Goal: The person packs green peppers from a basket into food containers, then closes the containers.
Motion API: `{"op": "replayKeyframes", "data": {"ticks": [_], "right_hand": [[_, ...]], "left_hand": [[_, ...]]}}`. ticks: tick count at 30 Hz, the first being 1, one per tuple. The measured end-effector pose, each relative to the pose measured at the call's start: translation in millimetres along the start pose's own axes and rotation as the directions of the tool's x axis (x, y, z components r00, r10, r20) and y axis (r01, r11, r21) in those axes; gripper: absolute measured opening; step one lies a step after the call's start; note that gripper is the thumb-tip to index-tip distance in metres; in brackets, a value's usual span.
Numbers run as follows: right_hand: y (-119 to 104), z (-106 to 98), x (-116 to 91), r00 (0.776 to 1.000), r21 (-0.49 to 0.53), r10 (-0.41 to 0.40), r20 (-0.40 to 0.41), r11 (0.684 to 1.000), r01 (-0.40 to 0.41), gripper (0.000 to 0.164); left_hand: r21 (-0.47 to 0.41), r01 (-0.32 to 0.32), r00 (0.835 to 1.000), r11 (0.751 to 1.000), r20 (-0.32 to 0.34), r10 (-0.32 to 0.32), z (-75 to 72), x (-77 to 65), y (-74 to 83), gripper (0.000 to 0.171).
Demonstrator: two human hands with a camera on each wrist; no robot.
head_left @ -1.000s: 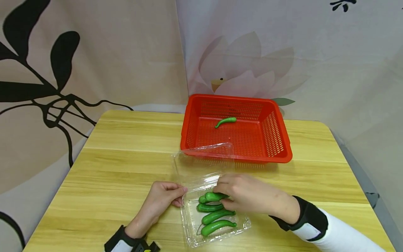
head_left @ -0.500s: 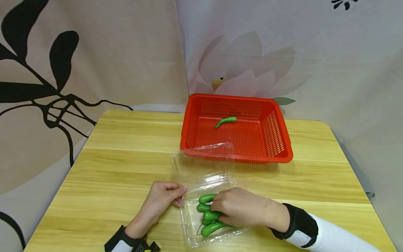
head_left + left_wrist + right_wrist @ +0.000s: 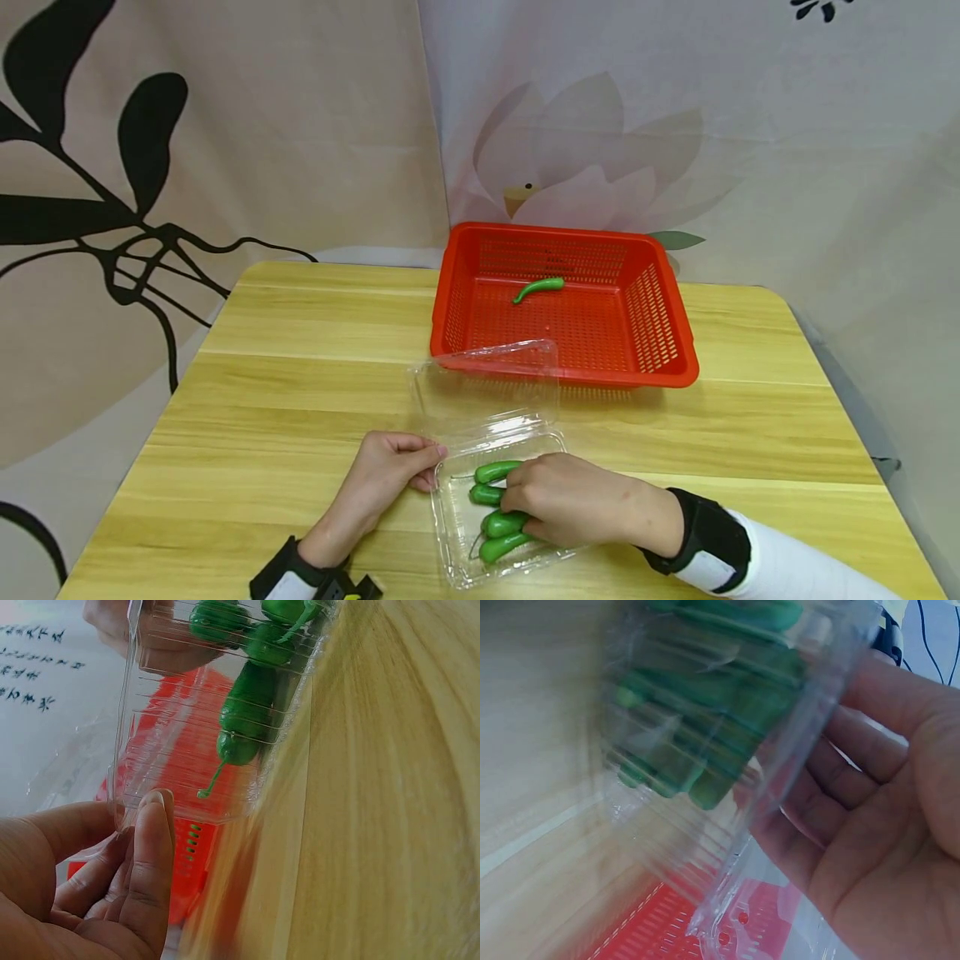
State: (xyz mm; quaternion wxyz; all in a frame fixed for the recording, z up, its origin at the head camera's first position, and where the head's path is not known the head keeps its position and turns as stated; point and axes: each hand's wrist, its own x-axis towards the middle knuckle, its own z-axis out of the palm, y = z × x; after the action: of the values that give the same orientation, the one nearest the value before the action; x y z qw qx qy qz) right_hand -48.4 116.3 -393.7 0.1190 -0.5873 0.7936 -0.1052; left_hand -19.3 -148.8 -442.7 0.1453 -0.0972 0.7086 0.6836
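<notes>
A clear plastic clamshell box lies on the table with its lid folded back. My left hand pinches the box's left rim near the hinge between thumb and fingers; the left wrist view shows the thumb at its edge. Inside, several green chili peppers lie side by side, among them one at the back and one at the front. My right hand reaches in from the right, its fingers holding a green chili pepper low among the others. The hand covers their right ends.
Behind the box stands a red plastic basket with one green chili pepper in it. The clear lid leans over the basket's front edge. A printed cloth hangs behind the wooden table.
My right hand has moved toward the front of the box with the green chili pepper and lowered it among the front ones. The left hand has stayed on the rim.
</notes>
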Motion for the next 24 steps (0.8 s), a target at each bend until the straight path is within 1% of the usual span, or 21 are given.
{"op": "replayKeyframes", "data": {"ticks": [4, 11, 17, 24], "right_hand": [[0.9, 0.6, -0.2, 1.000, -0.001, -0.002, -0.004, 1.000, 0.002, 0.020], [1.9, 1.5, 0.0, 1.000, 0.011, 0.021, 0.011, 1.000, -0.021, 0.021], [5.0, 2.8, -1.1, 0.999, 0.020, 0.032, 0.002, 0.999, -0.032, 0.020], [8.3, 2.8, -0.6, 0.999, 0.006, 0.052, 0.013, 0.999, -0.052, 0.018]], "left_hand": [[-0.003, -0.002, 1.000, 1.000, 0.002, 0.002, -0.2, -0.1, -0.2, 0.019], [-0.008, -0.005, 1.000, 1.000, 0.005, 0.005, -0.6, 0.0, -1.2, 0.021], [-0.008, -0.009, 1.000, 1.000, 0.005, 0.009, -0.3, 0.5, -0.9, 0.022], [-0.010, 0.000, 1.000, 1.000, 0.008, 0.000, 0.0, 1.5, -2.2, 0.021]]}}
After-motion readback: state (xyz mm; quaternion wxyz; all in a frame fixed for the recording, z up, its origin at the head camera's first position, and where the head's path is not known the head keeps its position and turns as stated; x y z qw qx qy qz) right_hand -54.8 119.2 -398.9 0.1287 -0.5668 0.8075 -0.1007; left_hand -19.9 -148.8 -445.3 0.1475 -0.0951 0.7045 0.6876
